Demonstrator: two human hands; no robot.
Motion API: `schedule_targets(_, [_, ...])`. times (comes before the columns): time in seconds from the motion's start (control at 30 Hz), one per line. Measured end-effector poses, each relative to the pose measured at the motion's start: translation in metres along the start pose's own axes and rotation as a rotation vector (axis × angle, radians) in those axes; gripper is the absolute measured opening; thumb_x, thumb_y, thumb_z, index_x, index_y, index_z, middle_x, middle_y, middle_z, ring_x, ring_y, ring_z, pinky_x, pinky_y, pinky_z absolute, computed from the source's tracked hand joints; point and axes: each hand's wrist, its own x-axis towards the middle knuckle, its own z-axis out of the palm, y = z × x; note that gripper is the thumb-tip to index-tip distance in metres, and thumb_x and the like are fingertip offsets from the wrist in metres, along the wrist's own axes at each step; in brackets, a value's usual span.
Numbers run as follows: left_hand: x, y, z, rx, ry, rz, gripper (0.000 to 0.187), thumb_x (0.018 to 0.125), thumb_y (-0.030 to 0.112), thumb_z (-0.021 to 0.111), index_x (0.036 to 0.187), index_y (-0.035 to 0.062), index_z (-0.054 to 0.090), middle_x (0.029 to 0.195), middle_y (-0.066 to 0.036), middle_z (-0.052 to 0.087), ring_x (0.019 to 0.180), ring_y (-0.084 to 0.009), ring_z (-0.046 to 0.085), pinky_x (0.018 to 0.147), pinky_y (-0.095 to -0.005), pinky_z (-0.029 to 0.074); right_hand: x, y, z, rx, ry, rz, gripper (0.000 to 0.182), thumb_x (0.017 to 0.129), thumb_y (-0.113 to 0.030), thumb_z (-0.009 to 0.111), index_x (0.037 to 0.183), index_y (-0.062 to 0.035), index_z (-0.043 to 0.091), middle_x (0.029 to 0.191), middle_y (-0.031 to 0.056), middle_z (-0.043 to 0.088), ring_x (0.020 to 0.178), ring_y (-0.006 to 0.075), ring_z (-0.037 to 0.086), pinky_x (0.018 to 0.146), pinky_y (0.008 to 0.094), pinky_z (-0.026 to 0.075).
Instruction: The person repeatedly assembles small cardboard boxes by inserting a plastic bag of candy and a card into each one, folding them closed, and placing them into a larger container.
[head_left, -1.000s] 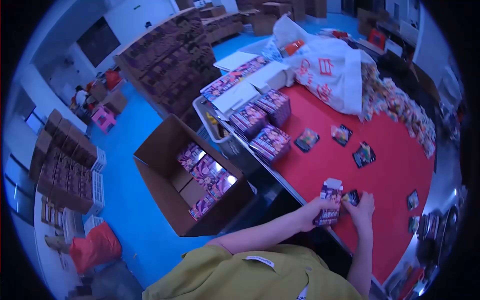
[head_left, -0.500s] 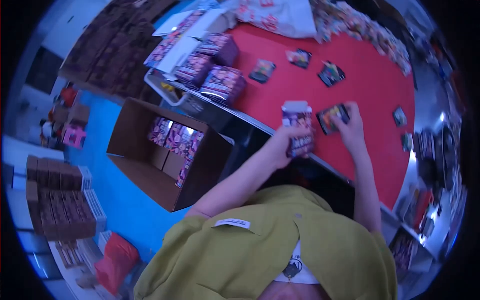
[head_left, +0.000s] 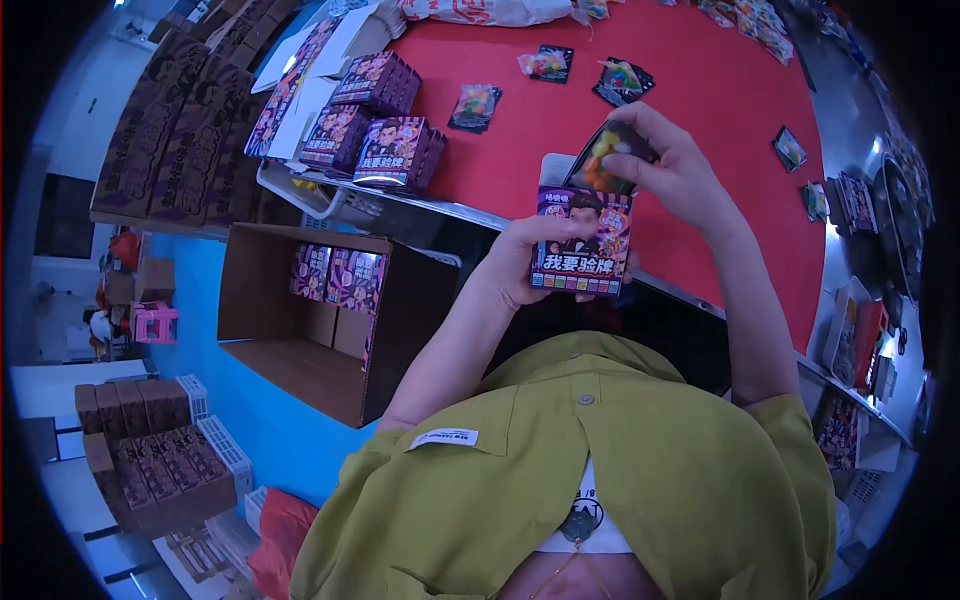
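A purple box (head_left: 585, 268) is held upright by the left hand (head_left: 518, 258), its thumb laid across the front and its fingers closed round the side. A black packet of coloured sweets (head_left: 597, 160) is pinched between thumb and fingers of the right hand (head_left: 678, 170), directly above the box's open top; whether its lower end has passed inside cannot be told, as the box's front stands in the way.

Beyond the box, on the red tabletop (head_left: 725, 95), packets are laid out in five spots: three straight ahead of it (head_left: 475, 107) and two well to its right (head_left: 788, 148). More than one packet may be lying in some spots, though this is hard to make out.

To the far left of the box, three stacks of printed boxes (head_left: 400, 150) are set near the table's edge, beside white cartons (head_left: 320, 85). Lower, left of the box, one open brown carton (head_left: 285, 375) is placed; two upright packs (head_left: 352, 272) are clearly seen within, and others are partly hidden by its near wall. One white basket (head_left: 318, 203) is wedged between carton and stacks.
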Motion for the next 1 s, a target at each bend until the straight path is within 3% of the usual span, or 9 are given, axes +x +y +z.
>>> schedule_targets(0.13, [0.01, 0.008, -0.006, 0.079, -0.068, 0.085, 0.064, 0.067, 0.011, 0.07, 0.125, -0.0017, 0.046, 0.11, -0.02, 0.061, 0.1, -0.032, 0.063, 0.086, -0.0422, 0.053, 0.004, -0.019, 0.015, -0.095, -0.024, -0.157, 0.016, 0.084, -0.008, 0.063, 0.099, -0.0038, 0.059, 0.125, 0.0097, 0.042, 0.119, 0.023, 0.042, 0.097, 0.0342, 0.036])
schedule_targets(0.27, [0.02, 0.015, -0.014, 0.256, -0.083, 0.204, 0.068, 0.062, 0.002, 0.07, 0.126, 0.0024, 0.047, 0.111, -0.014, 0.061, 0.101, -0.0249, 0.062, 0.088, -0.0368, 0.052, -0.003, -0.034, 0.014, -0.612, 0.029, -0.312, 0.012, 0.077, -0.005, 0.066, 0.089, -0.0011, 0.064, 0.114, 0.015, 0.052, 0.105, 0.0312, 0.052, 0.088, 0.0347, 0.043])
schedule_targets(0.33, [0.033, 0.011, -0.03, 0.371, -0.052, 0.22, 0.077, 0.057, -0.004, 0.071, 0.13, 0.0023, 0.045, 0.116, -0.011, 0.06, 0.107, -0.0226, 0.059, 0.096, -0.0362, 0.046, -0.009, -0.025, 0.016, -0.41, 0.07, -0.331, 0.013, 0.076, -0.003, 0.066, 0.089, -0.0016, 0.064, 0.107, 0.0164, 0.055, 0.091, 0.0322, 0.058, 0.076, 0.0351, 0.048])
schedule_targets(0.43, [0.043, 0.011, -0.031, 0.862, 0.005, 0.451, 0.074, 0.068, -0.001, 0.071, 0.135, 0.0019, 0.04, 0.125, -0.011, 0.054, 0.112, -0.0206, 0.056, 0.097, -0.035, 0.044, -0.02, -0.017, 0.017, -0.654, 0.078, -0.459, 0.014, 0.074, -0.002, 0.068, 0.087, -0.0019, 0.064, 0.098, 0.0153, 0.057, 0.08, 0.03, 0.059, 0.065, 0.0368, 0.049])
schedule_targets(0.57, [0.037, -0.01, -0.043, 0.644, -0.024, 0.601, 0.062, 0.081, 0.003, 0.062, 0.138, 0.0016, 0.038, 0.129, -0.012, 0.051, 0.117, -0.019, 0.052, 0.1, -0.0361, 0.042, -0.046, 0.007, 0.024, -0.746, 0.141, -0.284, 0.016, 0.072, -0.002, 0.07, 0.087, -0.0015, 0.064, 0.095, 0.0143, 0.057, 0.079, 0.0301, 0.059, 0.065, 0.0376, 0.049])
schedule_targets(0.7, [0.036, -0.013, -0.035, 0.469, 0.145, 0.581, 0.037, 0.088, 0.013, 0.057, 0.123, 0.0001, 0.055, 0.107, -0.008, 0.063, 0.1, -0.0139, 0.06, 0.089, -0.0274, 0.047, -0.043, -0.002, 0.026, -0.765, 0.078, -0.31, 0.024, 0.074, 0.001, 0.068, 0.097, -0.0035, 0.065, 0.099, 0.0154, 0.055, 0.085, 0.029, 0.057, 0.071, 0.0372, 0.049])
schedule_targets(0.8, [0.049, -0.017, -0.046, 0.33, 0.127, 0.539, 0.03, 0.086, 0.01, 0.056, 0.113, -0.0012, 0.062, 0.103, -0.009, 0.066, 0.096, -0.0137, 0.061, 0.087, -0.0276, 0.046, -0.046, -0.003, 0.026, -0.633, 0.112, -0.286, 0.033, 0.081, -0.003, 0.064, 0.114, -0.0032, 0.059, 0.112, 0.0159, 0.053, 0.097, 0.0257, 0.056, 0.083, 0.036, 0.046])
schedule_targets(0.87, [0.046, -0.012, -0.032, 0.445, 0.293, 0.524, 0.022, 0.081, 0.008, 0.06, 0.1, -0.0004, 0.067, 0.091, -0.006, 0.068, 0.085, -0.0132, 0.063, 0.081, -0.0262, 0.048, -0.057, 0.014, 0.018, -0.129, 0.377, -0.145, 0.043, 0.089, -0.008, 0.056, 0.13, -0.0012, 0.045, 0.129, 0.014, 0.046, 0.117, 0.0222, 0.047, 0.098, 0.0367, 0.038])
schedule_targets(1.0, [0.054, -0.01, -0.017, 0.369, 0.502, 0.521, 0.014, 0.071, 0.001, 0.059, 0.082, 0.0011, 0.068, 0.078, -0.005, 0.066, 0.075, -0.0119, 0.06, 0.072, -0.0248, 0.047, -0.068, 0.037, 0.012, 0.581, 0.36, 0.041, 0.039, 0.093, -0.013, 0.049, 0.129, 0.003, 0.045, 0.127, 0.0131, 0.05, 0.114, 0.0207, 0.051, 0.099, 0.0351, 0.037])
